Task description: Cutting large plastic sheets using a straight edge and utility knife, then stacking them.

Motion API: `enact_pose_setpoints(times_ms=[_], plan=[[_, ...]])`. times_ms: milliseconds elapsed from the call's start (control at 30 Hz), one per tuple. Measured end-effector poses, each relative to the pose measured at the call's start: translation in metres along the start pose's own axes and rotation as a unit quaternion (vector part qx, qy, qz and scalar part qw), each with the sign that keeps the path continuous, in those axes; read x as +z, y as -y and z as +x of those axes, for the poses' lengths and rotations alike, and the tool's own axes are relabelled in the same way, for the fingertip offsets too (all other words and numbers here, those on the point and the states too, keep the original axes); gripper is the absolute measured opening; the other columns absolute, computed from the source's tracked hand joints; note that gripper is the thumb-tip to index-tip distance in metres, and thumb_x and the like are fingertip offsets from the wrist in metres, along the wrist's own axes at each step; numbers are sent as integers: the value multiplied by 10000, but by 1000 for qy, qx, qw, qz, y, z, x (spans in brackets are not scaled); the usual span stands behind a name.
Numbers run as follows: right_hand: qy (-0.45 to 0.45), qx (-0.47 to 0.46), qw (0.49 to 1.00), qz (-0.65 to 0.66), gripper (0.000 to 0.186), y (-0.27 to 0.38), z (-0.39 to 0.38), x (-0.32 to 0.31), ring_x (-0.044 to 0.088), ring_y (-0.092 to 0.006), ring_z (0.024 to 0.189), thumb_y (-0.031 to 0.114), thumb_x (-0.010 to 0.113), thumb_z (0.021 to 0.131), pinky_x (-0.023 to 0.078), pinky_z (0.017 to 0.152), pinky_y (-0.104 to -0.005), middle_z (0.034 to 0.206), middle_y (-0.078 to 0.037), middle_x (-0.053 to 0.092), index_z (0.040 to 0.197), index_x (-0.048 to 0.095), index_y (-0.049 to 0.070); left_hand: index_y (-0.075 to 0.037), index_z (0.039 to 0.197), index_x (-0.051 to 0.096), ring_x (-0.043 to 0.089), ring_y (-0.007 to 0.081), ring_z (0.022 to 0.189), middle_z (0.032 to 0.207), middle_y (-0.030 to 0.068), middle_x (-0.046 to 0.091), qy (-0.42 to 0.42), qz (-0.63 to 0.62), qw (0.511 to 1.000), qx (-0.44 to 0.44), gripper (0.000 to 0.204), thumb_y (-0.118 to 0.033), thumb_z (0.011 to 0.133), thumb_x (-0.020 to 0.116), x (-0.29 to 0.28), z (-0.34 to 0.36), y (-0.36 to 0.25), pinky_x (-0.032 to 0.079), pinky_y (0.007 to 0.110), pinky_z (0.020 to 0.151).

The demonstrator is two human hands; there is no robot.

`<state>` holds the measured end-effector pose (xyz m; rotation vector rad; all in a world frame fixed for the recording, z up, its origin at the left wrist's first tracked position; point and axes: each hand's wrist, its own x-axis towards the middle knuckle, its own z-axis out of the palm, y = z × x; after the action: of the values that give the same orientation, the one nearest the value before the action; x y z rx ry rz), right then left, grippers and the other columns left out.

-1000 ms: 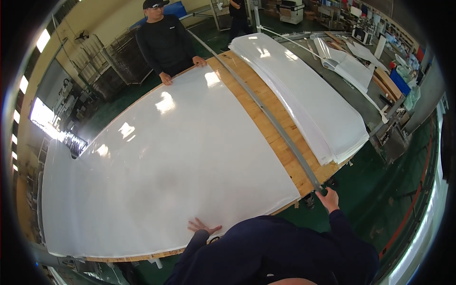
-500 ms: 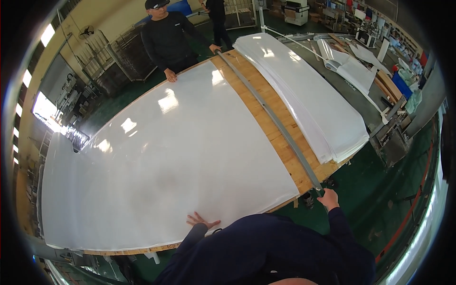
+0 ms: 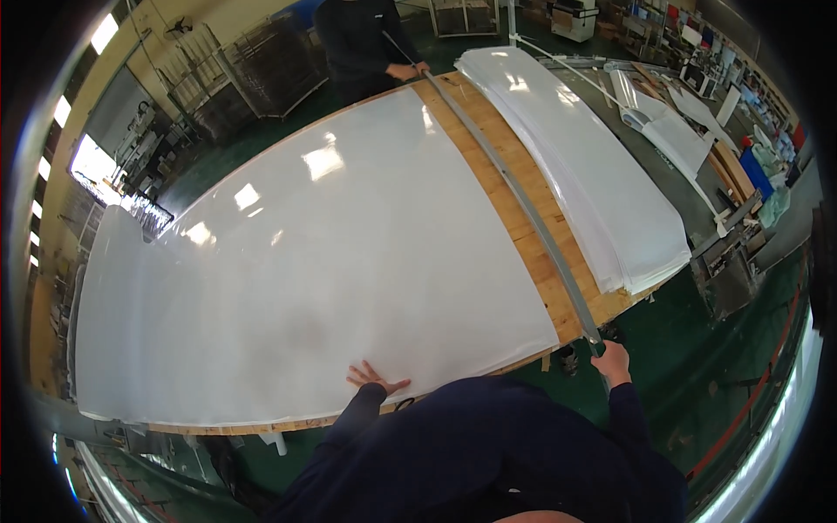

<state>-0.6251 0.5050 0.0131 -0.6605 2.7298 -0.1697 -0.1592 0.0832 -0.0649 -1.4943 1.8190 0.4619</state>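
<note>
A large glossy white sheet (image 3: 288, 288) covers most of the wooden table (image 3: 503, 202). My left hand (image 3: 375, 378) lies on the sheet near its front edge, fingers spread. Across the bare wood strip runs a long grey metal bar (image 3: 532, 213), apart from the sheet's right edge. My right hand (image 3: 612, 362) is wrapped round the bar's near end, just past the table edge. At the bar's far end a co-worker's hand (image 3: 406, 71) is on it.
A stack of white sheets (image 3: 584, 166) lies right of the bar. The co-worker (image 3: 362, 44) in dark clothes stands across the table. Cluttered benches with offcuts and a blue bin (image 3: 755, 171) stand far right. Green floor (image 3: 689, 349) shows beyond the table's near right corner.
The co-worker has moved right and leans toward the bar's far end; the hand that was on the sheet's far edge has left it. My hands keep their places on the sheet and bar.
</note>
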Motion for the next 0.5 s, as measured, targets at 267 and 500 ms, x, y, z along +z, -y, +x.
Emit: enact_pose_setpoints(times_ms=[267,500], plan=[[-23,-13,1000,8,618,30,-31,-13,673,-363,1063,367,821,702,547,914,-452,1111,-203,717,1220,698,52,-7,1565,-199,-244,483,1489,1651,257,-178,8,-9,1000,15,1688,-1009,471,606,-6,-11,-2,-113,686,1159],[10,-15,1000,-2,627,83,-69,0,688,-362,1030,382,832,690,555,901,-445,1070,-189,731,1207,703,53,27,1586,-69,65,473,1525,1661,270,-38,101,36,993,46,1640,-922,500,711,-36,10,16,206,602,1196]])
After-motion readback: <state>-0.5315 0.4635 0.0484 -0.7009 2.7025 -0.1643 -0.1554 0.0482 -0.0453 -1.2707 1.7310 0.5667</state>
